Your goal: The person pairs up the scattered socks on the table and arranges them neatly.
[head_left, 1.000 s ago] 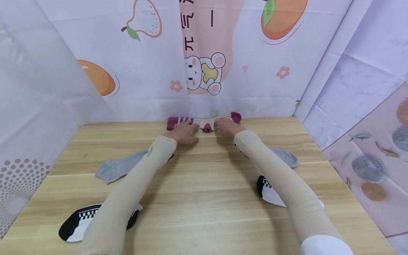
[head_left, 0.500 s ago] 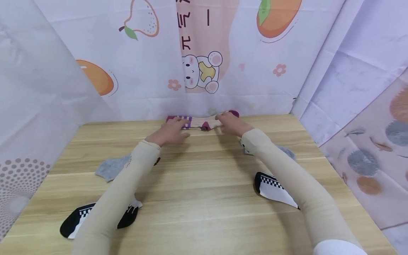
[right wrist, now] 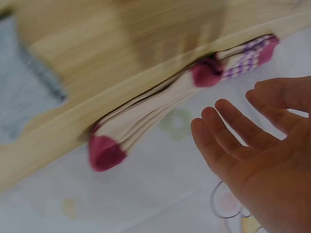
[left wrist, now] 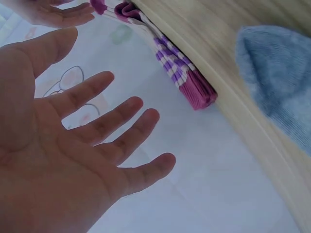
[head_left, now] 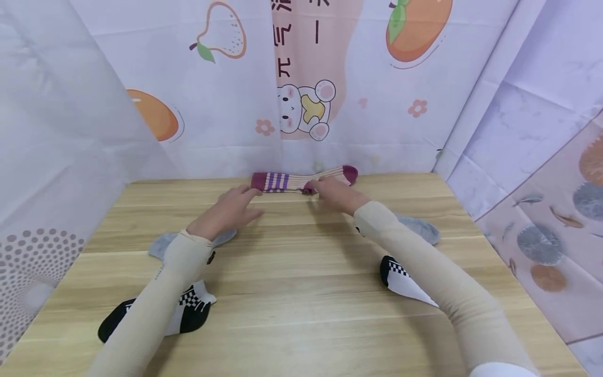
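Observation:
A cream sock (head_left: 297, 181) with maroon ends and purple stripes lies lengthwise along the back edge of the table, its heel bunched mid-length. Over its right half hovers my right hand (head_left: 339, 193); the right wrist view shows that hand's fingers (right wrist: 214, 138) loosely extended and holding nothing. My left hand (head_left: 231, 209) is in the air, left of and nearer than the sock's striped end. Spread fingers (left wrist: 131, 141) and a bare palm show in the left wrist view. Below the left forearm lies a grey sock (head_left: 162, 245), partly hidden by the sleeve.
A black-and-white checkered sock (head_left: 190, 309) lies at front left, partly under the left forearm. On the right are another grey sock (head_left: 421, 230) and another checkered sock (head_left: 405, 283), both partly covered by the right arm. A printed curtain (head_left: 212, 125) hangs behind the wooden table (head_left: 292, 314).
My left hand has moved off the striped sock, to the left and toward me. My right hand has lifted a little and stays above the sock, which lies in about the same place.

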Motion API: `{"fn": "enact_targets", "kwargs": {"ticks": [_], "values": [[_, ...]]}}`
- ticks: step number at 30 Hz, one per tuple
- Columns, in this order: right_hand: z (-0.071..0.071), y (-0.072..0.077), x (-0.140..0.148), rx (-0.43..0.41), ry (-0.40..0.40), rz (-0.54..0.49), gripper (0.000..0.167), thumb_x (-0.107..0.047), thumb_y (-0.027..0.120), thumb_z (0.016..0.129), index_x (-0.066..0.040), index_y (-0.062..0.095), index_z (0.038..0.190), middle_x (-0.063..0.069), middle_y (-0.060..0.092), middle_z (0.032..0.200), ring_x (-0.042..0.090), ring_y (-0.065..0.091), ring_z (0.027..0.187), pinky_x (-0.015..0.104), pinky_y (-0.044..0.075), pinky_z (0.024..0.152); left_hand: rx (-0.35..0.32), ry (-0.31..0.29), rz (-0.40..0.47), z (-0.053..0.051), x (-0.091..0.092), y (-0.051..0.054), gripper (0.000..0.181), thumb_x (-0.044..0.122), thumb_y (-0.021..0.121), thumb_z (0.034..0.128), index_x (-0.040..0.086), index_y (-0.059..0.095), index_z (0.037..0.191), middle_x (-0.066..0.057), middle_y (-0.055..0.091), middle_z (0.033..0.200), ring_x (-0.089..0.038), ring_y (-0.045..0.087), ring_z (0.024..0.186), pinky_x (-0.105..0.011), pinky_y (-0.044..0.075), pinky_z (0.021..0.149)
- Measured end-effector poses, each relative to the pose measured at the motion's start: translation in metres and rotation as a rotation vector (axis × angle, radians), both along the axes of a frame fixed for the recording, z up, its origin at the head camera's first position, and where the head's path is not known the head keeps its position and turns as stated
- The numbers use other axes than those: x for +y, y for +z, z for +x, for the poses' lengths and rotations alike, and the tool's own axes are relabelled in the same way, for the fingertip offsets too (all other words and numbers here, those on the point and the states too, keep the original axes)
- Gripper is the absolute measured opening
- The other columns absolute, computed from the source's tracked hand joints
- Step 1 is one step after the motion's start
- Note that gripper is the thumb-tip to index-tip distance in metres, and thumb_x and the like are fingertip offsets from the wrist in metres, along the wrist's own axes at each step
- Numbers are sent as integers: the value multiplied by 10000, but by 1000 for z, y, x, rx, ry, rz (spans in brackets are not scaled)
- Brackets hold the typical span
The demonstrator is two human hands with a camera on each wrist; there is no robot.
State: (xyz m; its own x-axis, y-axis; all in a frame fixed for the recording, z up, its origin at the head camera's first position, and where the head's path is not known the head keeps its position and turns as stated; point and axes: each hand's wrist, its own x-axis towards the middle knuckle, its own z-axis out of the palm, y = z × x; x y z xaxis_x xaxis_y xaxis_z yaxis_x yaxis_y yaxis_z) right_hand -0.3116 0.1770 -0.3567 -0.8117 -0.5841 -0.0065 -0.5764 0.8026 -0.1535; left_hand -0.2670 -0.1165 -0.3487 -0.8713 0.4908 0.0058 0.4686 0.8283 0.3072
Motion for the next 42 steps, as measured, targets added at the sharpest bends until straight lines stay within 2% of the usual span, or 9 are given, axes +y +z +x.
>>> {"fn": "enact_targets", "kwargs": {"ticks": [4, 8, 11, 14, 20, 24, 28, 35, 42], "values": [[8, 3, -19, 3, 22, -9, 396, -42, 607, 922, -23, 579, 1316, 175, 651, 1105, 314, 621, 1017, 441, 492, 933, -8, 36, 18, 18, -13, 1, 532, 354, 588, 1001, 52, 483, 1426, -215, 452, 1447, -418, 411, 1329, -622, 314, 1066], [11, 0, -35, -13, 14, -37, 446, -22, 585, 914, -16, 548, 1359, 179, 634, 1215, 328, 593, 1127, 434, 454, 1009, 6, 61, 29, 34, -26, 3, 523, 338, 591, 1002, 56, 480, 1430, -212, 455, 1442, -413, 417, 1329, -625, 330, 1061], [11, -7, -45, -42, -11, -70, 456, 0, 566, 926, -14, 530, 1381, 182, 605, 1296, 338, 554, 1206, 455, 439, 1037, 20, 66, 24, 43, -32, 4, 516, 325, 596, 1001, 54, 489, 1427, -220, 466, 1430, -417, 442, 1306, -621, 343, 1056], [12, -15, -56, -60, -16, -116, 438, 15, 561, 935, 6, 530, 1372, 199, 607, 1291, 336, 560, 1204, 457, 456, 1020, 36, 63, 9, 48, -36, 5, 511, 316, 602, 997, 44, 498, 1418, -233, 478, 1415, -426, 462, 1284, -615, 351, 1055], [18, -29, -78, -109, 3, -246, 391, -62, 567, 991, 6, 522, 1374, 163, 584, 1352, 279, 533, 1275, 383, 409, 1076, 31, 85, -5, 56, -50, 9, 513, 299, 601, 996, 24, 494, 1416, -253, 478, 1404, -442, 465, 1276, -602, 376, 1044], [23, -32, -94, -142, 7, -292, 401, -96, 562, 1007, -13, 509, 1395, 141, 568, 1381, 264, 533, 1280, 375, 411, 1075, 15, 99, -6, 60, -64, 11, 502, 280, 593, 1002, 7, 487, 1410, -265, 491, 1374, -450, 479, 1252, -607, 399, 1016], [27, -32, -110, -160, 47, -307, 406, -77, 551, 1000, -8, 494, 1396, 165, 570, 1372, 271, 560, 1244, 377, 423, 1060, 4, 120, -21, 64, -78, 11, 494, 276, 587, 1006, -14, 493, 1394, -286, 512, 1344, -456, 498, 1234, -598, 402, 1014], [30, -33, -131, -145, 73, -304, 397, -62, 534, 999, -31, 494, 1394, 160, 581, 1356, 258, 566, 1236, 357, 418, 1062, -129, 204, -87, 65, -97, 15, 557, 372, 519, 1029, -26, 468, 1416, -336, 469, 1385, -495, 475, 1255, -632, 400, 991], [31, -36, -148, -171, 108, -311, 405, -41, 522, 989, -18, 493, 1392, 183, 586, 1341, 272, 580, 1221, 359, 430, 1054, -180, 251, -93, 61, -118, 14, 521, 325, 532, 1022, -66, 492, 1364, -361, 477, 1364, -526, 456, 1254, -644, 391, 987]]}}
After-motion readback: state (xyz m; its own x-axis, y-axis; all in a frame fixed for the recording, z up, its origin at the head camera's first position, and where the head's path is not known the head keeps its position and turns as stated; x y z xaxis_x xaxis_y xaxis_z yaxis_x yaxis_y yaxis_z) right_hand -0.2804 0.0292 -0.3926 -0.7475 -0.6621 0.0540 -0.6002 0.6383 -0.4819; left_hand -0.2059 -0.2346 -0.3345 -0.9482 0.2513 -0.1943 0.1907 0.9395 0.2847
